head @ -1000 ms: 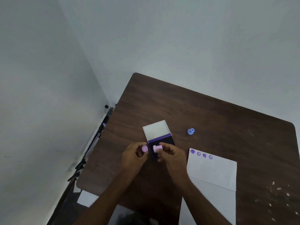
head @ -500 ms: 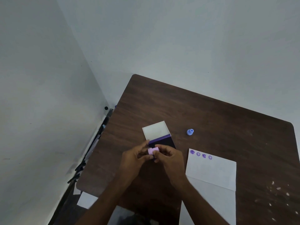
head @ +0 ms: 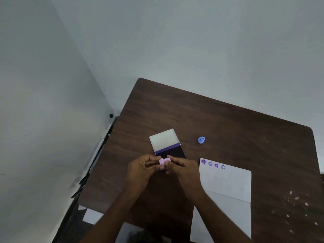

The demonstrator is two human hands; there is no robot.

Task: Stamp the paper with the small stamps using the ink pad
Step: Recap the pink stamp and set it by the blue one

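A small pink stamp [head: 164,161] sits pinched between the fingertips of my left hand [head: 142,168] and my right hand [head: 182,168], just in front of the open ink pad [head: 175,152]. The pad's white lid [head: 164,139] is flipped back behind its dark purple ink surface. A small blue stamp [head: 201,139] stands alone on the table, to the right of the pad. The white paper [head: 225,183] lies at the right, with a row of several purple prints [head: 213,164] along its far edge.
The dark wooden table [head: 219,120] stands against pale walls at the back and left. White specks [head: 296,199] dot its right front part. Black rods [head: 93,167] lean in the gap beside the table's left edge. White sheets [head: 92,215] lie on the floor below.
The pink stamp's two parts, held apart one second ago with one in each hand, have been brought together. Both hands now meet around the joined stamp.
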